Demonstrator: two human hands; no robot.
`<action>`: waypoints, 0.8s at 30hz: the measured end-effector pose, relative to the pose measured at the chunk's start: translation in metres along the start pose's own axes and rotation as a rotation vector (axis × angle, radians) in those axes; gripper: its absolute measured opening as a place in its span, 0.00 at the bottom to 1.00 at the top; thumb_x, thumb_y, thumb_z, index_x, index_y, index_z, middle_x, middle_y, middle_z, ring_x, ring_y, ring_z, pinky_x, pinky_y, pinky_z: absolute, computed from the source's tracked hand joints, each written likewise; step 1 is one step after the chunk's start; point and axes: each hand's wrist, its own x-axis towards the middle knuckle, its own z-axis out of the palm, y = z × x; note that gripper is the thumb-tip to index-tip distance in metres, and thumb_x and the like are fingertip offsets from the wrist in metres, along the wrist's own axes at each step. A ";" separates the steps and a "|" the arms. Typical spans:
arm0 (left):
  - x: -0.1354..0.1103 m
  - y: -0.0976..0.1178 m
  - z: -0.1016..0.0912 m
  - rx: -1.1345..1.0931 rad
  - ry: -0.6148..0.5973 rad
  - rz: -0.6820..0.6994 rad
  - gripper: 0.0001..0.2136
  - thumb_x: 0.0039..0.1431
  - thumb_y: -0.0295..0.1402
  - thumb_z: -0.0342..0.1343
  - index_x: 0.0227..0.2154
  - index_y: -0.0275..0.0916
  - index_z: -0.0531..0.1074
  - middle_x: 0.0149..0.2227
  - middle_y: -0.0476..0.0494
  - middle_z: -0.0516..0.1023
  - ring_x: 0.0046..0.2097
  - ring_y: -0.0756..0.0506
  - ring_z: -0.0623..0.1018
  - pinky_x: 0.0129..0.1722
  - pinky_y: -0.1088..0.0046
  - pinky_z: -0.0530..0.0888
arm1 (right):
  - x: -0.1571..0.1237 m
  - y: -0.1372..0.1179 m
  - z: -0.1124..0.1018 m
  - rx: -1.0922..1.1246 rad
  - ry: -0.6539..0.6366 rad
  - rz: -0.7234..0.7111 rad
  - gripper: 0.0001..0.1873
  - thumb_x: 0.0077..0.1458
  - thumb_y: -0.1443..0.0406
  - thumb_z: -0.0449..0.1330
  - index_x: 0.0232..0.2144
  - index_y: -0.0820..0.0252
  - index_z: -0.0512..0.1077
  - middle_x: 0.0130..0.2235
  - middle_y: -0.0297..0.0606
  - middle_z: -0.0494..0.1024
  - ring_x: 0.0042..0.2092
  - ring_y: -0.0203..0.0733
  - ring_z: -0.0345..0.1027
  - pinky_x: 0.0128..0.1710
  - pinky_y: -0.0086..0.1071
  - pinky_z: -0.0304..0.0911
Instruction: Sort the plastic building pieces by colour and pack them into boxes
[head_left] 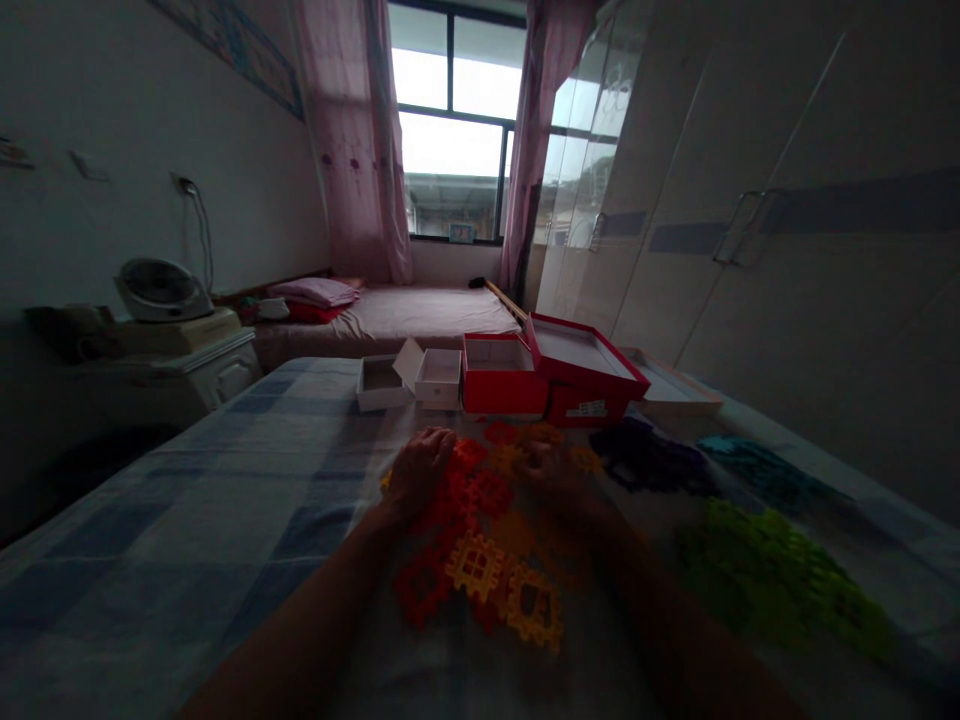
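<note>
Forearms (322, 610) reach red tiles (480, 490): left hand (420, 468) loosely curled on them, right hand (551, 468) too dim to tell.

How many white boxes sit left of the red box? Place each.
2. The left white box stands farthest left; the right white box sits between it and the red box. More may hide behind them.

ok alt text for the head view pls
A person's left hand and right hand rest on a heap of red, orange and yellow plastic tiles on a checked bed sheet. Green tiles and purple tiles lie to the right; an open red box stands behind.
</note>
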 end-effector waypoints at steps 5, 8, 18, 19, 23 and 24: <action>0.000 -0.003 0.002 -0.014 -0.001 -0.001 0.19 0.63 0.38 0.35 0.37 0.40 0.72 0.42 0.43 0.74 0.44 0.46 0.73 0.47 0.71 0.67 | 0.000 -0.008 0.000 -0.048 0.069 -0.038 0.08 0.45 0.70 0.53 0.29 0.61 0.71 0.35 0.39 0.73 0.35 0.37 0.64 0.34 0.27 0.57; 0.000 -0.003 0.001 -0.013 -0.014 -0.013 0.20 0.63 0.39 0.34 0.38 0.40 0.72 0.43 0.43 0.74 0.44 0.46 0.73 0.47 0.71 0.66 | 0.004 -0.001 -0.011 -0.082 0.130 0.011 0.10 0.45 0.70 0.54 0.33 0.62 0.71 0.36 0.40 0.73 0.37 0.38 0.65 0.37 0.28 0.59; 0.002 -0.007 0.000 -0.011 0.101 -0.031 0.20 0.63 0.40 0.35 0.37 0.40 0.73 0.44 0.44 0.75 0.45 0.47 0.73 0.47 0.73 0.66 | 0.006 0.010 -0.018 -0.350 0.329 -0.029 0.22 0.53 0.67 0.52 0.52 0.63 0.64 0.54 0.47 0.66 0.56 0.51 0.54 0.54 0.45 0.51; 0.003 -0.009 -0.001 -0.006 0.127 -0.046 0.20 0.63 0.40 0.35 0.37 0.40 0.73 0.44 0.44 0.75 0.45 0.47 0.73 0.47 0.73 0.66 | 0.007 0.005 -0.013 -0.348 0.279 -0.100 0.22 0.54 0.67 0.51 0.52 0.62 0.64 0.53 0.45 0.67 0.56 0.49 0.54 0.56 0.44 0.49; 0.005 -0.017 -0.006 0.033 0.197 -0.146 0.21 0.62 0.41 0.34 0.37 0.38 0.73 0.42 0.40 0.75 0.43 0.45 0.74 0.43 0.71 0.67 | 0.009 -0.008 0.009 -0.325 0.041 -0.176 0.19 0.56 0.67 0.49 0.50 0.55 0.68 0.50 0.38 0.72 0.54 0.46 0.58 0.60 0.44 0.43; 0.006 -0.019 -0.008 0.042 0.206 -0.174 0.22 0.62 0.41 0.34 0.37 0.37 0.73 0.41 0.39 0.76 0.42 0.44 0.74 0.42 0.71 0.67 | 0.009 -0.009 0.014 -0.327 0.007 -0.177 0.18 0.56 0.67 0.50 0.49 0.53 0.68 0.51 0.36 0.71 0.55 0.46 0.57 0.60 0.45 0.41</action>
